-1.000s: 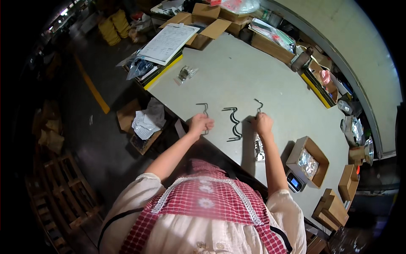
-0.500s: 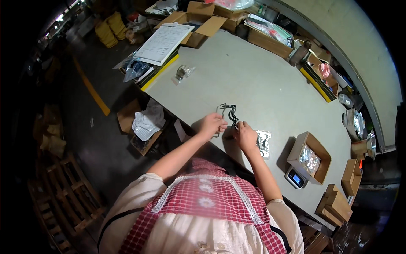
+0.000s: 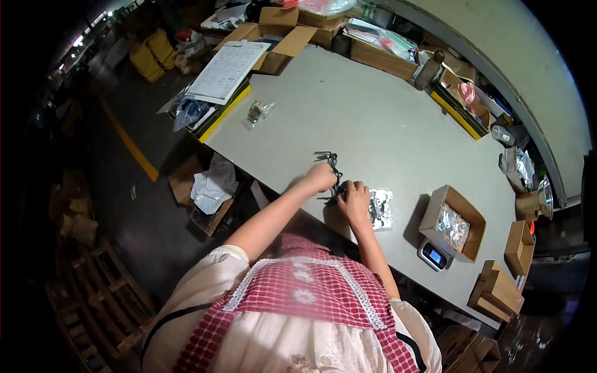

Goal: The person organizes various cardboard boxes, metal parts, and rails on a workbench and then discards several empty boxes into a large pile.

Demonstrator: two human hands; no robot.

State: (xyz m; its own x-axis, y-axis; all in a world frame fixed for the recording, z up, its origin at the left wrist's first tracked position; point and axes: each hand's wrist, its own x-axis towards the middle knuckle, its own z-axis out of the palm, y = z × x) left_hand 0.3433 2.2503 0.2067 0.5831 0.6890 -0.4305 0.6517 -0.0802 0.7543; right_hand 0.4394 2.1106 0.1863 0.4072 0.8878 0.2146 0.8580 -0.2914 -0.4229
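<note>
- Lowest in the frame, the person's red-checked apron (image 3: 298,298) fills the bottom centre, both forearms reaching up from it to the grey table (image 3: 385,118).
- Just above centre, the left hand (image 3: 321,178) and right hand (image 3: 354,200) now sit close together; a second ago they were spread apart with bent wire hooks lying separately between them.
- Those dark metal hooks (image 3: 331,166) have been gathered into one bunch. Both hands are closed around it, the ends sticking out toward the upper left of the left hand, so the collecting looks done.
- Right beside the right hand lies a clear bag of small parts (image 3: 380,209).
- Further right, a cardboard box (image 3: 453,222) rests on a small scale (image 3: 434,255).
- Toward the upper left, a printed sheet (image 3: 229,69) lies on the table edge.
</note>
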